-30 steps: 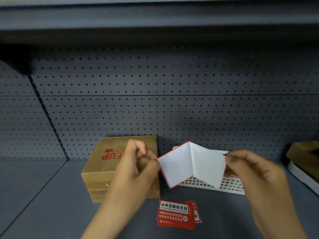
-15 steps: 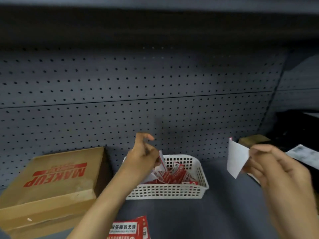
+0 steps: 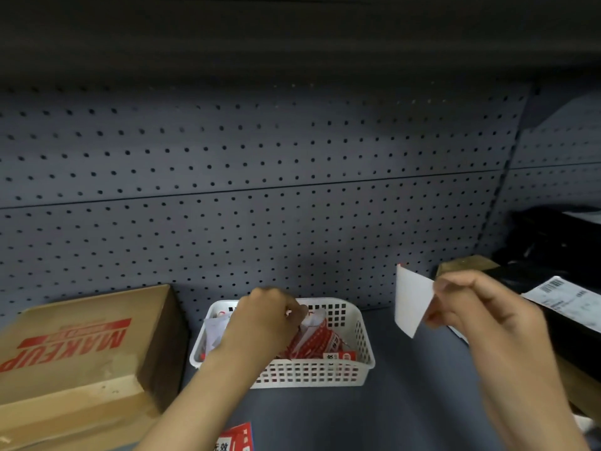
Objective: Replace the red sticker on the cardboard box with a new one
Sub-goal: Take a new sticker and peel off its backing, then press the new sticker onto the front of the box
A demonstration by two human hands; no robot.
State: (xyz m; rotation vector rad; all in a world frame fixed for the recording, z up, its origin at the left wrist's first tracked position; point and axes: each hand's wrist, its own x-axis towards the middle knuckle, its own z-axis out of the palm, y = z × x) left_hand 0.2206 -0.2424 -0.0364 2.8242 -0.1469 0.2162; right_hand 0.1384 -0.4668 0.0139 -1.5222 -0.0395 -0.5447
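The left hand reaches down into a white plastic basket, its fingers curled together over the crumpled red and white scraps inside; whether it pinches anything I cannot tell, since the knuckles hide the tips. The right hand is held up beside the basket, thumb and fingers pinched on the edge of one stiff white paper sheet, flat and four-cornered, with a thin red line at its top corner. The basket is a shallow lattice tray with rounded corners. Left of it sits one cardboard box, matte brown, with a red printed MAKEUP label on its lid and a band of clear tape along its front. A red sticker with white characters lies on the grey shelf at the bottom edge, between the two forearms. Behind everything runs a grey pegboard wall dotted with small round holes.
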